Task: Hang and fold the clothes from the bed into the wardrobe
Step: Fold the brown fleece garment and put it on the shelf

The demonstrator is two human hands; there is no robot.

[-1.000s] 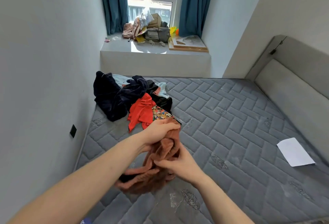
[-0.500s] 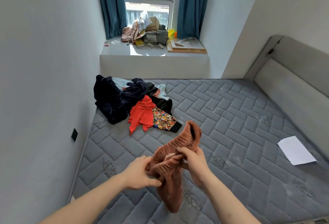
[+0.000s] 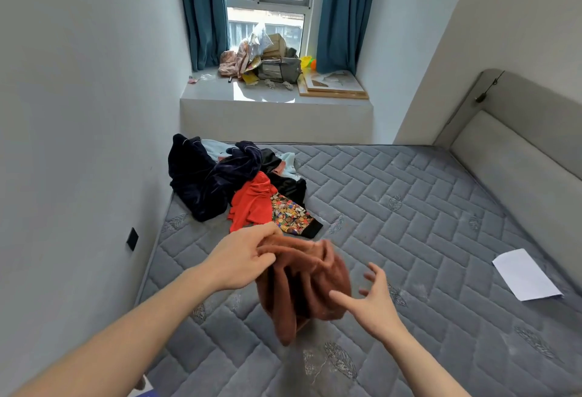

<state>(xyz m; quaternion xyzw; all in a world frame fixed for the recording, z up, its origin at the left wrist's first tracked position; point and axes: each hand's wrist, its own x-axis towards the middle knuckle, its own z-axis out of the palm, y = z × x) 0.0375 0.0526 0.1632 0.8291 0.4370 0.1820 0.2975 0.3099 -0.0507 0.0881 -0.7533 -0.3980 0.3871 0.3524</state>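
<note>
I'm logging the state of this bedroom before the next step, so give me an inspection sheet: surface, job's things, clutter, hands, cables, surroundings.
Surface: grey quilted mattress, bare, no sheet.
Job's things: brown garment hanging bunched above the mattress; clothes pile near the left wall, with dark velvet, red, patterned and pale blue pieces.
Clutter: white paper on the mattress at right; bags, boxes and boards heaped on the window ledge.
Hands: left hand grips the brown garment's top edge; right hand open beside it, fingers spread, holding nothing.
Cables: a dark cord hangs at the headboard.
Surroundings: window with teal curtains; black wall socket; no wardrobe in view.
</note>
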